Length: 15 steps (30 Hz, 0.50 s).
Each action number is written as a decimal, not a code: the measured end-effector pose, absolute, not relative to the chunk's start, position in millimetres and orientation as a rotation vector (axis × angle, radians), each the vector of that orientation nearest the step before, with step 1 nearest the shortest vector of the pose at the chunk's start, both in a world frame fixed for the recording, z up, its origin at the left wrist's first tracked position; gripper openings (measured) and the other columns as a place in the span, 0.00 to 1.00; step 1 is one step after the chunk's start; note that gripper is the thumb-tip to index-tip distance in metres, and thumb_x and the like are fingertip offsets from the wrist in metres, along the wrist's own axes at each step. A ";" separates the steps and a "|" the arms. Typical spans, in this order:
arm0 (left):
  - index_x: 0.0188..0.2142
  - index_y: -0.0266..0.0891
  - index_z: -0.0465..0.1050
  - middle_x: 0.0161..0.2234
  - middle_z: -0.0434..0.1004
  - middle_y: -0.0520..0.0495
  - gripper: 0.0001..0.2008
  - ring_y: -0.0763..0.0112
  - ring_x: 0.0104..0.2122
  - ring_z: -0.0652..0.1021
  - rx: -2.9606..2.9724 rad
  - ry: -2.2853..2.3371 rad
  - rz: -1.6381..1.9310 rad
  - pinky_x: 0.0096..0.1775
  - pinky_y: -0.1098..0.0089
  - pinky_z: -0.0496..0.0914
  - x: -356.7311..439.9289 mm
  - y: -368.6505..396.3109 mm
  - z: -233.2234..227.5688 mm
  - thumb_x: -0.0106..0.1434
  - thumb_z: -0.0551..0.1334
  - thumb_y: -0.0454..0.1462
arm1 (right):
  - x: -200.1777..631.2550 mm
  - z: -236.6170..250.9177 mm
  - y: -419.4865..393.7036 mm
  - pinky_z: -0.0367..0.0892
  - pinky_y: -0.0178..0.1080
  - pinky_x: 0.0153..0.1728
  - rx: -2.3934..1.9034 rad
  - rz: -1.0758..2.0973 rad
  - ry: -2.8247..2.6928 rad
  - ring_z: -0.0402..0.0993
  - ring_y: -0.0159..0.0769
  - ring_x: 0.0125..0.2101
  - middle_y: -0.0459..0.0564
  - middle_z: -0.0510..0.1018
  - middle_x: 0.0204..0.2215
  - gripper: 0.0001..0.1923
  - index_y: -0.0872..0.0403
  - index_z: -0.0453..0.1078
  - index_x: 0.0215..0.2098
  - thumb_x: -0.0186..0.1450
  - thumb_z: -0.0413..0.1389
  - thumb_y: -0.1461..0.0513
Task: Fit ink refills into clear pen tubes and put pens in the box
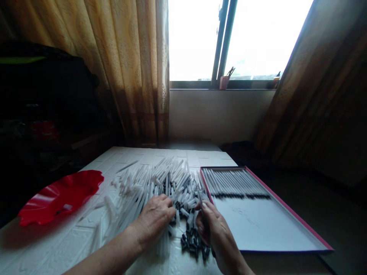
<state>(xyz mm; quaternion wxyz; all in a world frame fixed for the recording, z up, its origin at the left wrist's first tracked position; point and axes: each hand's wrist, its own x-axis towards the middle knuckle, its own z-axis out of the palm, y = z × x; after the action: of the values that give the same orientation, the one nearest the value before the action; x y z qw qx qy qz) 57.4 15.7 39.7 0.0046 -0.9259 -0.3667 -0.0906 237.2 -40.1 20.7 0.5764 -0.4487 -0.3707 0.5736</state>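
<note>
My right hand is closed around a slim pen pointing up and away from me, just left of the box. My left hand reaches into the near side of a pile of pen parts. Its fingers are bent and pressed together, and whatever they pinch is hidden. Clear pen barrels make up most of the pile. White plugs or caps lie between my hands, and small black caps are heaped nearer to me.
On the right, a shallow pink-edged box holds a row of pens with black ends along its far side. A red wavy-rimmed dish stands at the left of the white brick-patterned table. Curtains and a window are behind.
</note>
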 end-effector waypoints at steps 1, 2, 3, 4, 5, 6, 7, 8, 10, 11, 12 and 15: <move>0.31 0.38 0.77 0.35 0.79 0.45 0.09 0.57 0.39 0.77 -2.918 -1.151 -0.294 0.44 0.59 0.70 57.9 17.7 38.9 0.65 0.62 0.27 | 237.0 18.8 -39.3 0.45 0.25 0.14 -1.051 1.357 -0.867 0.48 0.22 0.14 0.35 0.60 0.15 0.28 0.54 0.66 0.34 0.58 0.59 0.38; 0.31 0.38 0.76 0.34 0.79 0.46 0.09 0.58 0.39 0.76 -2.942 -1.161 -0.313 0.44 0.59 0.69 57.9 19.5 38.5 0.66 0.61 0.27 | 236.9 17.0 -38.4 0.45 0.25 0.14 -1.047 1.366 -0.870 0.49 0.21 0.14 0.35 0.61 0.15 0.29 0.54 0.67 0.34 0.57 0.60 0.38; 0.30 0.38 0.76 0.33 0.78 0.46 0.09 0.58 0.39 0.76 -2.969 -1.178 -0.342 0.45 0.59 0.69 57.5 21.1 38.5 0.65 0.61 0.27 | 236.9 15.4 -37.7 0.45 0.25 0.14 -1.040 1.370 -0.878 0.49 0.21 0.14 0.35 0.61 0.15 0.29 0.54 0.67 0.34 0.57 0.60 0.37; 0.30 0.38 0.76 0.32 0.78 0.47 0.09 0.59 0.38 0.76 -3.000 -1.202 -0.382 0.45 0.59 0.68 56.7 22.7 39.0 0.64 0.61 0.27 | 237.1 14.1 -37.1 0.44 0.26 0.14 -1.030 1.369 -0.889 0.48 0.21 0.14 0.36 0.62 0.15 0.29 0.54 0.67 0.34 0.56 0.60 0.37; 0.29 0.39 0.75 0.31 0.78 0.47 0.09 0.60 0.37 0.76 -3.034 -1.234 -0.433 0.45 0.59 0.68 55.4 24.2 39.7 0.63 0.61 0.27 | 237.4 13.3 -36.6 0.44 0.26 0.14 -1.019 1.369 -0.901 0.48 0.21 0.13 0.36 0.62 0.15 0.29 0.54 0.68 0.35 0.56 0.60 0.37; 0.29 0.39 0.75 0.31 0.78 0.48 0.08 0.60 0.37 0.76 -3.068 -1.274 -0.499 0.46 0.60 0.68 53.7 25.5 40.6 0.62 0.62 0.27 | 237.8 13.0 -36.4 0.44 0.26 0.13 -1.009 1.372 -0.910 0.48 0.21 0.13 0.35 0.62 0.15 0.29 0.54 0.68 0.35 0.56 0.60 0.37; 0.30 0.40 0.75 0.31 0.78 0.48 0.07 0.60 0.38 0.76 -3.099 -1.324 -0.582 0.46 0.60 0.68 51.7 26.5 41.4 0.60 0.63 0.28 | 238.3 13.0 -36.4 0.44 0.26 0.13 -1.001 1.376 -0.914 0.47 0.21 0.13 0.35 0.62 0.14 0.29 0.54 0.68 0.35 0.57 0.60 0.37; 0.32 0.40 0.76 0.33 0.79 0.48 0.06 0.60 0.39 0.76 -3.122 -1.384 -0.685 0.47 0.59 0.67 49.3 27.0 41.9 0.59 0.63 0.28 | 238.7 13.1 -36.6 0.44 0.26 0.13 -0.995 1.381 -0.918 0.47 0.21 0.13 0.35 0.61 0.14 0.29 0.55 0.69 0.35 0.57 0.60 0.38; 0.39 0.41 0.75 0.36 0.79 0.47 0.06 0.60 0.39 0.77 -3.150 -1.544 -0.939 0.46 0.60 0.69 44.1 25.6 41.2 0.61 0.63 0.33 | 238.6 12.9 -37.5 0.44 0.27 0.14 -0.990 1.382 -0.938 0.48 0.21 0.13 0.35 0.61 0.14 0.29 0.55 0.69 0.35 0.58 0.59 0.38; 0.41 0.41 0.74 0.37 0.79 0.46 0.07 0.61 0.38 0.78 -3.157 -1.643 -1.080 0.42 0.62 0.70 41.6 23.5 39.8 0.63 0.62 0.36 | 237.7 12.2 -38.1 0.45 0.27 0.14 -0.994 1.378 -0.965 0.49 0.22 0.13 0.36 0.61 0.14 0.29 0.55 0.69 0.35 0.59 0.58 0.38; 0.43 0.40 0.73 0.37 0.79 0.46 0.09 0.62 0.36 0.79 -3.156 -1.754 -1.227 0.38 0.65 0.72 39.4 20.6 37.7 0.65 0.61 0.40 | 236.1 11.0 -38.8 0.45 0.28 0.14 -1.003 1.377 -1.007 0.49 0.22 0.13 0.36 0.62 0.14 0.29 0.55 0.69 0.35 0.59 0.58 0.38; 0.43 0.40 0.67 0.38 0.79 0.45 0.17 0.67 0.30 0.81 -3.083 -2.125 -1.680 0.26 0.73 0.70 35.7 9.0 27.8 0.68 0.56 0.51 | 227.6 5.8 -41.1 0.46 0.29 0.14 -1.050 1.405 -1.201 0.51 0.24 0.12 0.38 0.63 0.13 0.33 0.55 0.69 0.31 0.58 0.54 0.34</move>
<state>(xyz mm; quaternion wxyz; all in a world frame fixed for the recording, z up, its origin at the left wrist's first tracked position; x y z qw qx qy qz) 35.7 9.0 27.8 -0.4629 -0.6659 -0.4589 -0.3629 227.6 -41.1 5.8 0.4862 -0.4315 -0.4937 0.5776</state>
